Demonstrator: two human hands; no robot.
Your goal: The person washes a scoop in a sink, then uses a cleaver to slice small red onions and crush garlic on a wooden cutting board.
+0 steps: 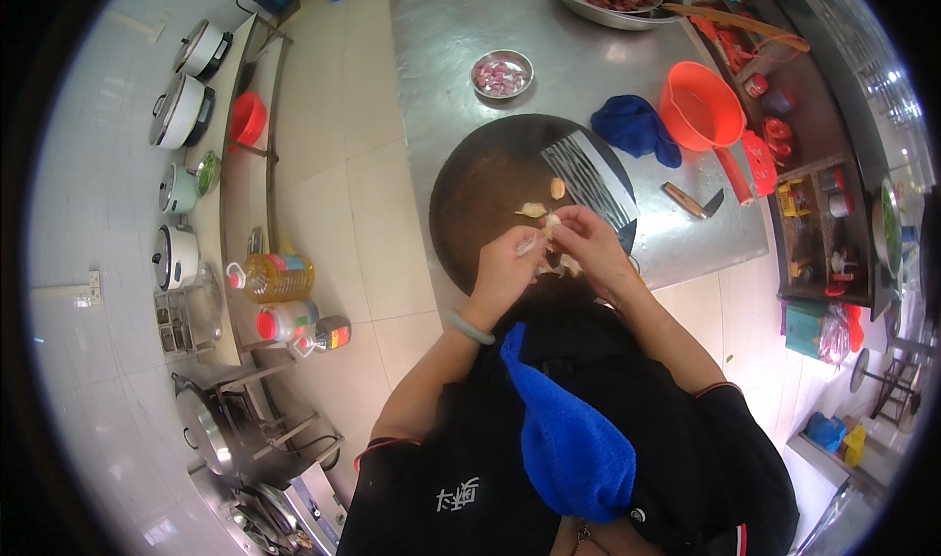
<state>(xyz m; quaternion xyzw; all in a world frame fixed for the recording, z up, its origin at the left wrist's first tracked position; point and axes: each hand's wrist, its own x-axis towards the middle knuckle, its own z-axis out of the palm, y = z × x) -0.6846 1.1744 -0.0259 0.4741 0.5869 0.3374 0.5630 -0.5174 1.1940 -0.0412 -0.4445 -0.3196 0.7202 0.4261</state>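
Observation:
Over the near part of a round, dark chopping board (485, 181), my two hands meet at a pale garlic clove (551, 225). My right hand (594, 253) pinches it between thumb and fingers. My left hand (507, 263), below a pale green bangle, has its fingers curled against the clove; a whitish bit (526, 245) shows at them. Just beyond lie a loose garlic piece (531, 209) and an orange-tan clove (557, 187). Papery skins (568, 264) are partly hidden under my hands. A broad cleaver (592, 177) lies flat on the board's right side.
On the steel table (441, 63) stand a small bowl of chopped pinkish pieces (502, 74) and a large basin (595, 18). To the right are a dark blue cloth (634, 129), a red dipper (702, 107) and a small wooden-handled knife (687, 201). Shelves (823, 166) stand farther right.

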